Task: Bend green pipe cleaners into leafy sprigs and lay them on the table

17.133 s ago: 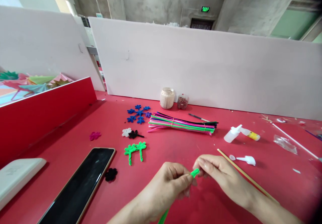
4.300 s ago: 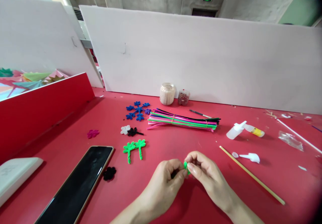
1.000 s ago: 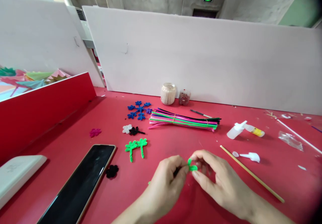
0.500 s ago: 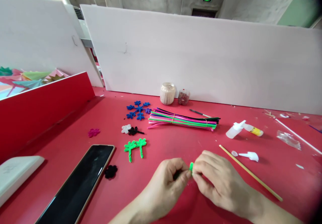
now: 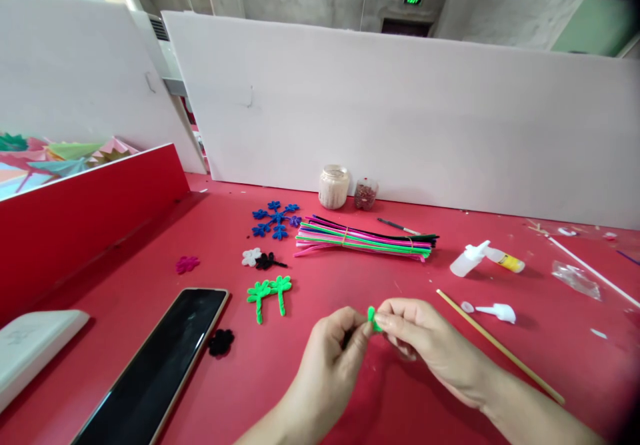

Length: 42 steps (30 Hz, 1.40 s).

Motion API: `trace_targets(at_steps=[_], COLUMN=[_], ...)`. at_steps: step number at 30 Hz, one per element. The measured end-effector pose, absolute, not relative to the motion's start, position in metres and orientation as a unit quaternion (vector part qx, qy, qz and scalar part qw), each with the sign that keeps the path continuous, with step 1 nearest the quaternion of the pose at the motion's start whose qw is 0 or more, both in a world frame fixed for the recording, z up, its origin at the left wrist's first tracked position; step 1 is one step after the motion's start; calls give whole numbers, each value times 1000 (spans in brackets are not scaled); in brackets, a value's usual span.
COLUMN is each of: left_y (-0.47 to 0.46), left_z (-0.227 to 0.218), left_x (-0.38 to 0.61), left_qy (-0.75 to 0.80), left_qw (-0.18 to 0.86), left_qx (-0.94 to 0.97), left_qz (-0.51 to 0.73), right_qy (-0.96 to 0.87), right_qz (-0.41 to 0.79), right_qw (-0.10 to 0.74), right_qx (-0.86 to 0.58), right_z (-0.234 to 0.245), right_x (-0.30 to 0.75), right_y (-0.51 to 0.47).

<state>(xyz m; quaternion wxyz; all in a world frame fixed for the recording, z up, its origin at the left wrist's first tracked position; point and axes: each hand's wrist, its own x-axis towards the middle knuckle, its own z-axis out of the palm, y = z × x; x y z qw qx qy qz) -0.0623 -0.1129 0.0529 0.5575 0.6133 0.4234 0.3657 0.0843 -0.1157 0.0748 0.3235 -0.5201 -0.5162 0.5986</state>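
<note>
Between my fingertips is a small green pipe cleaner piece, mostly covered by the fingers. My left hand pinches it from the left with thumb and forefinger. From the other side my right hand grips it, thumb on top. Both hands are held over the red table, near its front. To their left lie two joined green pipe cleaner palm-tree shapes. Beyond the hands rests a banded bundle of coloured pipe cleaners.
A phone and a black flower lie left. Behind are blue flower shapes, a jar and a white panel. At right are a wooden stick, a glue bottle and a white nozzle cap.
My right hand has turned, so the thumb now lies over the green piece. Both hands have shifted slightly, the piece moving a little left and up. More of the green piece shows.
</note>
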Motion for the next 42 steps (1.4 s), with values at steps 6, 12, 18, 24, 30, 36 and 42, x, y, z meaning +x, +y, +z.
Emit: trace_targets(at_steps=[6, 12, 18, 24, 30, 36, 42], left_y=[-108, -111, -110, -110, -109, -110, -111], left_z=[49, 50, 47, 41, 43, 45, 46], left_x=[-62, -62, -61, -62, -64, -64, -64], left_qy=[423, 406, 377, 330, 332, 326, 333], left_qw=[643, 677, 706, 774, 784, 777, 779], left_qx=[511, 476, 451, 377, 366, 385, 381], left_qz=[383, 387, 395, 388, 375, 377, 371], right_qy=[-607, -648, -705, -687, -579, -436, -540], right_qz=[471, 403, 285, 302, 499, 635, 531], right_qw=[359, 358, 365, 370, 407, 431, 429], right_qx=[-530, -539, -538, -547, -501, -471, -492], right_z=[71, 67, 66, 62, 59, 53, 56], right_x=[83, 80, 75, 75, 78, 73, 76], right_y=[-116, -114, -117, -114, -110, -116, -117])
